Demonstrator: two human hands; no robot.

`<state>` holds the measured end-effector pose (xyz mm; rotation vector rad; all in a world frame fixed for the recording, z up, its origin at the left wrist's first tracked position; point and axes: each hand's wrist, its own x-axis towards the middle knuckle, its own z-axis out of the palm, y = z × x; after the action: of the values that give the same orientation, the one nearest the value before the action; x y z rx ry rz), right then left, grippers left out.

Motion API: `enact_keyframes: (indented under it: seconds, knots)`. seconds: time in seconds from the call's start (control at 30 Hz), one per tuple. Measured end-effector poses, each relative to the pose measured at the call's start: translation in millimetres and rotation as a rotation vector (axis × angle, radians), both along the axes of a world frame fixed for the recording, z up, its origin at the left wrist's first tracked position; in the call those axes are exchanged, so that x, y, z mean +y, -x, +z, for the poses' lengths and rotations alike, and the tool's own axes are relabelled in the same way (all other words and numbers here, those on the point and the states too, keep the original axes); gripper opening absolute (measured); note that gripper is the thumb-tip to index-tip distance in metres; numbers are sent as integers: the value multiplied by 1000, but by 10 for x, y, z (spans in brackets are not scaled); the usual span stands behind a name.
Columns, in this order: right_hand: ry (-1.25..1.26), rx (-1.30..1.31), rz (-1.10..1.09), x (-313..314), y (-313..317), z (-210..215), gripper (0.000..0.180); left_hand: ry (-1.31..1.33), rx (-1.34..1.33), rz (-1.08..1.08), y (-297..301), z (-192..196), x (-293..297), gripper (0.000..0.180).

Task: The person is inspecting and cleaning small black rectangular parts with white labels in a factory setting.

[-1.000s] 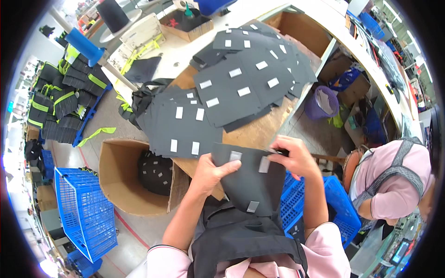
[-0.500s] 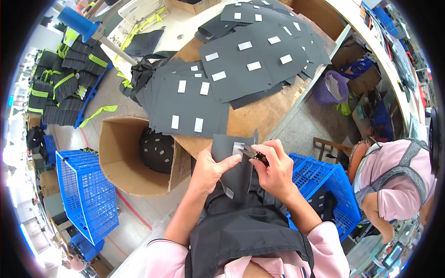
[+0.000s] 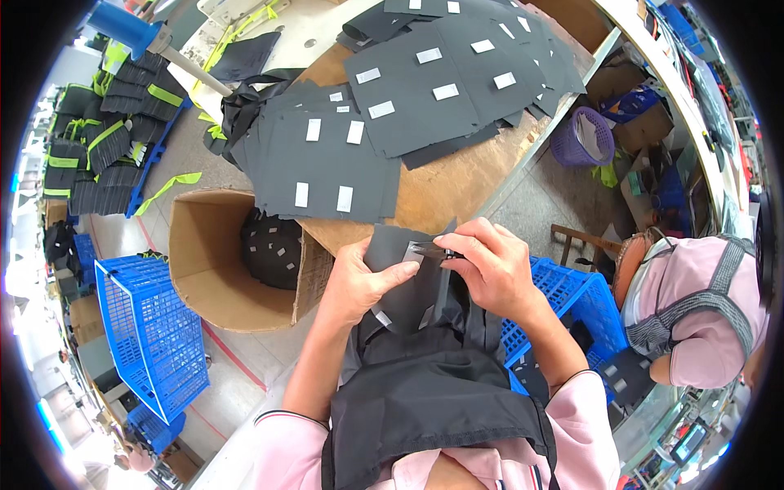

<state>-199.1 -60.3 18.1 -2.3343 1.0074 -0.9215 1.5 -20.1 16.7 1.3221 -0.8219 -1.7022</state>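
The dark fabric piece (image 3: pixel 408 278) is now off the desk (image 3: pixel 457 184) and drawn in over the lap, so the work has gone from picking up to close handling; the left hand (image 3: pixel 359 282) is closed on its left edge, the right hand (image 3: pixel 490 265) pinches a small tool at its top; a second ago both hands lay flat on it at the desk edge, beside the cardboard box (image 3: pixel 220 261).

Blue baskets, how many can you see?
2 for sure: one blue basket on the floor beside the cardboard box, another blue basket beside the right hand. More blue crates at the left edge may be partly hidden.
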Motion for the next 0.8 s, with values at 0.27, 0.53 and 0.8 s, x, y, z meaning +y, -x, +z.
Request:
enact_keyframes:
  seconds: [0.27, 0.53, 0.8]
  knots:
    - [59, -13, -6, 2, 87, 64, 33, -62, 31, 5, 38, 20, -5, 30]
    - [96, -36, -9, 47, 46, 67, 30, -61, 68, 19, 36, -25, 16, 31]
    - [-520, -293, -177, -75, 55, -82, 31, -106, 51, -70, -15, -133, 33, 25]
